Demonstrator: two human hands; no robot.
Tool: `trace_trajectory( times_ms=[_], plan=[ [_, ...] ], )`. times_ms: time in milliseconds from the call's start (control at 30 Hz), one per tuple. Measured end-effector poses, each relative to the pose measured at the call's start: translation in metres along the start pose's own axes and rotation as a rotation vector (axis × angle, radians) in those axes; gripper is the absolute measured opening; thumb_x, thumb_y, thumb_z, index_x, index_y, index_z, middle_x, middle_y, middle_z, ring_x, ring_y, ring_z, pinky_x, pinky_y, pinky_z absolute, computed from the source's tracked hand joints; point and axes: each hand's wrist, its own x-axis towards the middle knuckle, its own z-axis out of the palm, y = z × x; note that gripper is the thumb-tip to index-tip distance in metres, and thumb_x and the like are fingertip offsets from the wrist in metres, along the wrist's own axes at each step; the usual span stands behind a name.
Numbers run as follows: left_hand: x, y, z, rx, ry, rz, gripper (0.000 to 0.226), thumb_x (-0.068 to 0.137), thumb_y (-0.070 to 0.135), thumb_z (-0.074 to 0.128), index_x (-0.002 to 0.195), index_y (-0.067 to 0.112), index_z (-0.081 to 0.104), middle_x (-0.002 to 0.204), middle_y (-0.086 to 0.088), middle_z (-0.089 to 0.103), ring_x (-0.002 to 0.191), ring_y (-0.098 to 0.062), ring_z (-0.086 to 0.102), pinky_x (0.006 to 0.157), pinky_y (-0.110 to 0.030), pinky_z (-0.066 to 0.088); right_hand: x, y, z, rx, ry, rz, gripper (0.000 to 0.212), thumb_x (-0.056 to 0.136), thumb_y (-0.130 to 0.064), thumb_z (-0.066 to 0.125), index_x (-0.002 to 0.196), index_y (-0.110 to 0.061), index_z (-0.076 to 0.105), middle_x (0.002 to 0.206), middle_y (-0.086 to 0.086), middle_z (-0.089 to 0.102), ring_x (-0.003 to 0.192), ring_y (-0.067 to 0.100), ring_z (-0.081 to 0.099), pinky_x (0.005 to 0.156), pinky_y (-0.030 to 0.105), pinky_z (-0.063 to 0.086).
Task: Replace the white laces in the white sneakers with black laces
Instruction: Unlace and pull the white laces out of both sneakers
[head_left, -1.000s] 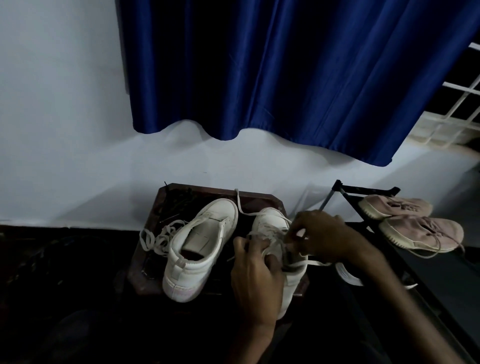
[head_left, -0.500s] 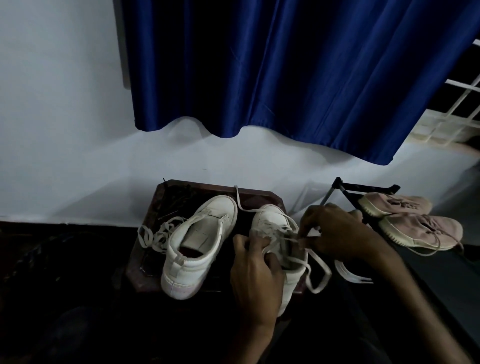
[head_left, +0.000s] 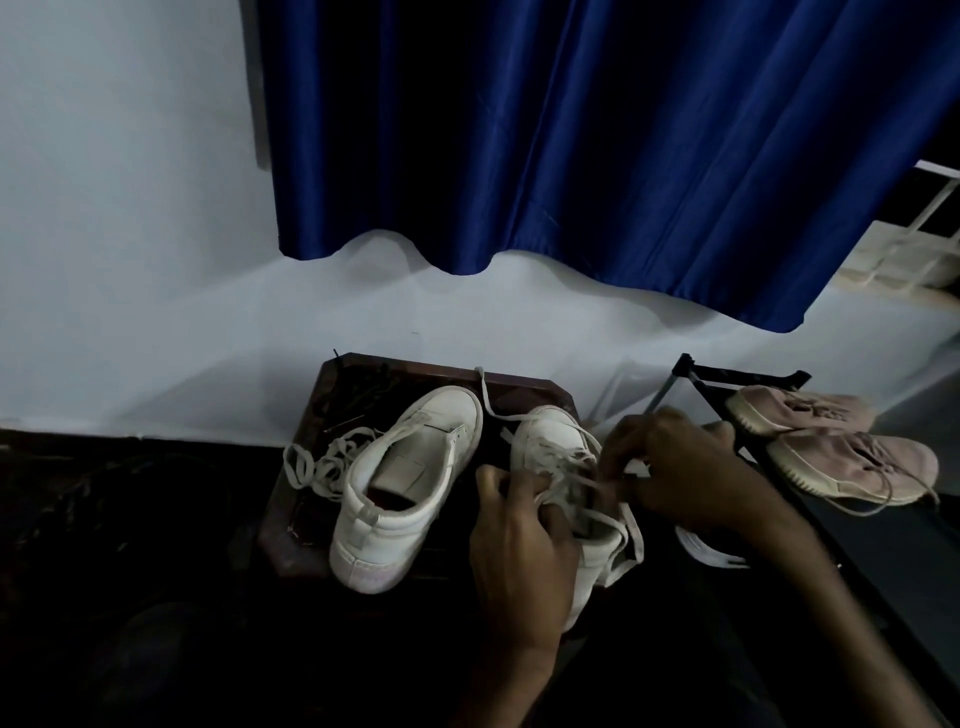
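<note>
**A:** How far along is it? Start at the left.

**B:** At the left of the dark wooden surface (head_left: 519, 387) a loose white lace (head_left: 322, 460) lies in a heap. It touches the left sneaker (head_left: 410, 483), whose eyelets look bare, so I judge that shoe stripped. Behind the heap is a dark tangle (head_left: 358, 387). It may be the black laces, but it is too dim to tell.

**A:** And the other shoe?

**B:** The left hand (head_left: 519, 551) has its fingers curled round the upper of the right sneaker (head_left: 545, 431), at the lacing, and seems to steady it. That shoe stands just beside the first, toe to the wall. A white lace (head_left: 597, 512) crosses its tongue in slack loops and hangs over its right side. The right hand (head_left: 680, 473) pinches a strand of it.

**A:** So what remains?

**B:** By my reckoning, that lace has to be pulled clear, then black laces threaded into both shoes. Neither shows any black yet, so perhaps a third is done. The pink shoes (head_left: 831, 447) at the far right play no part.
</note>
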Motion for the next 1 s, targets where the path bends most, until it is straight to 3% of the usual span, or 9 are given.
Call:
trace_trajectory(
  times_ms=[67, 133, 233, 333, 467, 600, 667, 833, 1000],
  plan=[
    [0.000, -0.001, 0.000, -0.002, 0.012, 0.006, 0.016, 0.075, 0.016, 0.059, 0.089, 0.023, 0.065, 0.098, 0.004, 0.052, 0.072, -0.017, 0.060, 0.056, -0.026, 0.041, -0.001, -0.001, -0.008, 0.001, -0.043, 0.030, 0.010, 0.082, -0.052, 0.068, 0.077, -0.046, 0.061, 0.111, -0.023, 0.052, 0.119, 0.008, 0.039, 0.099, 0.046, 0.030],
    [-0.001, -0.001, 0.000, -0.015, 0.000, -0.002, 0.017, 0.075, 0.014, 0.063, 0.089, 0.023, 0.064, 0.098, 0.004, 0.052, 0.071, -0.018, 0.060, 0.055, -0.027, 0.041, 0.003, -0.015, -0.001, -0.025, -0.045, 0.066, 0.017, 0.084, -0.049, 0.067, 0.099, -0.042, 0.067, 0.123, -0.016, 0.050, 0.127, 0.011, 0.034, 0.103, 0.047, 0.027],
    [-0.001, 0.002, -0.001, -0.020, -0.017, -0.003, 0.014, 0.076, 0.015, 0.062, 0.088, 0.022, 0.063, 0.099, 0.004, 0.052, 0.071, -0.017, 0.060, 0.057, -0.023, 0.036, 0.016, -0.033, 0.022, -0.062, 0.032, 0.069, 0.024, 0.085, -0.032, 0.062, 0.108, -0.033, 0.068, 0.129, -0.008, 0.052, 0.126, 0.017, 0.038, 0.096, 0.046, 0.028],
    [0.000, 0.002, -0.003, -0.023, -0.015, -0.011, 0.012, 0.076, 0.018, 0.058, 0.087, 0.023, 0.061, 0.098, 0.005, 0.052, 0.071, -0.015, 0.059, 0.056, -0.020, 0.033, 0.019, -0.036, 0.033, -0.034, 0.152, 0.116, 0.026, 0.081, -0.020, 0.060, 0.104, -0.028, 0.070, 0.123, -0.007, 0.057, 0.120, 0.018, 0.043, 0.089, 0.042, 0.030],
    [0.000, 0.002, -0.003, -0.011, -0.017, -0.013, 0.010, 0.075, 0.016, 0.059, 0.083, 0.021, 0.060, 0.095, 0.004, 0.052, 0.066, -0.015, 0.059, 0.051, -0.016, 0.028, 0.005, -0.027, 0.024, -0.013, 0.125, 0.062, 0.015, 0.084, -0.037, 0.062, 0.096, -0.036, 0.072, 0.119, -0.022, 0.059, 0.118, 0.010, 0.042, 0.085, 0.039, 0.027],
    [0.000, 0.000, -0.001, -0.011, -0.021, 0.012, 0.016, 0.074, 0.012, 0.063, 0.086, 0.023, 0.061, 0.098, 0.004, 0.052, 0.069, -0.018, 0.061, 0.054, -0.024, 0.038, -0.022, 0.000, -0.015, 0.029, 0.003, 0.021, 0.023, 0.082, -0.051, 0.068, 0.062, -0.045, 0.057, 0.105, -0.037, 0.046, 0.114, 0.000, 0.041, 0.097, 0.042, 0.031],
    [-0.003, 0.001, -0.003, -0.047, -0.047, 0.011, 0.018, 0.077, 0.013, 0.060, 0.090, 0.025, 0.063, 0.100, 0.006, 0.050, 0.075, -0.017, 0.062, 0.058, -0.029, 0.046, -0.029, 0.010, -0.023, 0.077, 0.002, 0.050, 0.022, 0.079, -0.049, 0.071, 0.062, -0.047, 0.059, 0.105, -0.038, 0.049, 0.106, -0.002, 0.045, 0.097, 0.041, 0.034],
    [0.000, 0.002, -0.003, -0.034, -0.050, -0.017, 0.016, 0.079, 0.011, 0.061, 0.090, 0.023, 0.063, 0.100, 0.006, 0.051, 0.074, -0.016, 0.061, 0.058, -0.021, 0.037, -0.023, 0.003, -0.006, 0.076, 0.050, 0.164, 0.008, 0.079, -0.045, 0.071, 0.084, -0.037, 0.072, 0.110, -0.021, 0.064, 0.095, 0.005, 0.059, 0.090, 0.040, 0.050],
    [0.002, 0.001, -0.001, -0.012, -0.028, 0.006, 0.020, 0.077, 0.018, 0.050, 0.090, 0.024, 0.064, 0.100, 0.005, 0.052, 0.070, -0.018, 0.061, 0.056, -0.026, 0.040, -0.020, -0.011, 0.001, -0.082, 0.228, 0.186, 0.028, 0.086, -0.046, 0.065, 0.113, -0.037, 0.064, 0.129, -0.013, 0.052, 0.121, 0.015, 0.046, 0.097, 0.046, 0.044]
  ],
)
